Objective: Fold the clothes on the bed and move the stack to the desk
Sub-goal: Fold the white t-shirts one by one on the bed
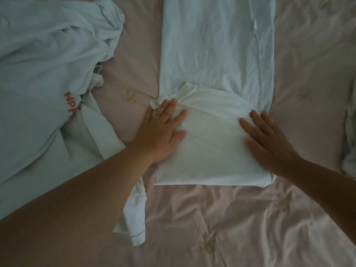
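A white shirt (215, 54) lies lengthwise on the pink bed cover, folded into a long strip. Its near end is doubled over into a flat white panel (213, 151), with a small label sticking out at the panel's far left corner. My left hand (163, 130) lies flat on the panel's left side, fingers spread. My right hand (269, 139) lies flat on its right side, fingers apart. Neither hand grips the cloth. To the left is an unfolded white garment (38, 74) with orange letters, crumpled.
The pink bed cover (231, 228) with embroidered bows fills the view. Part of the crumpled garment's sleeve (134, 218) trails toward me under my left forearm. Another pale cloth (349, 141) shows at the right edge. No desk is in view.
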